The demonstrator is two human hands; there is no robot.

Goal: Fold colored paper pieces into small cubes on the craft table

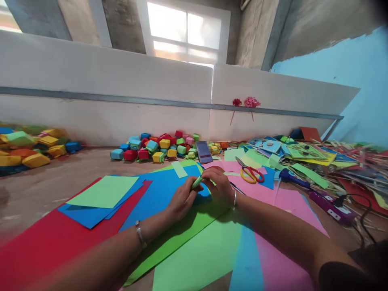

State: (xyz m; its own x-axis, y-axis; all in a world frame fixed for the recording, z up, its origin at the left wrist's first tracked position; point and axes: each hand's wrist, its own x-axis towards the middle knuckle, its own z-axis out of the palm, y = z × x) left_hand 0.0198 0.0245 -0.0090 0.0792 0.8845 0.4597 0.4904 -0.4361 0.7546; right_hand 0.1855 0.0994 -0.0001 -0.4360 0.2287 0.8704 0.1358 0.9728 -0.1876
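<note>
- Your left hand is closed on a small green paper piece, its thumb and fingers pinching it.
- Your right hand curls over the piece's other end, fingers bent and gripping it.
- That piece sits between your two hands, above a blue sheet and a bright green sheet on the table.
- A pale green strip lies on the blue sheet, just beyond your left hand.
- Past your right hand, scissors with red and yellow handles rest on pink paper.
- To the right of them is a blue glue gun, near a purple power strip with a black plug in it; any markings on the strip are too small to read.
- Beyond your hands, a phone leans by a pile of coloured paper boxes; its upper part is blurred, so any writing there is unreadable.
- At your left, a pale green square sheet lies over blue pieces and red paper.
</note>
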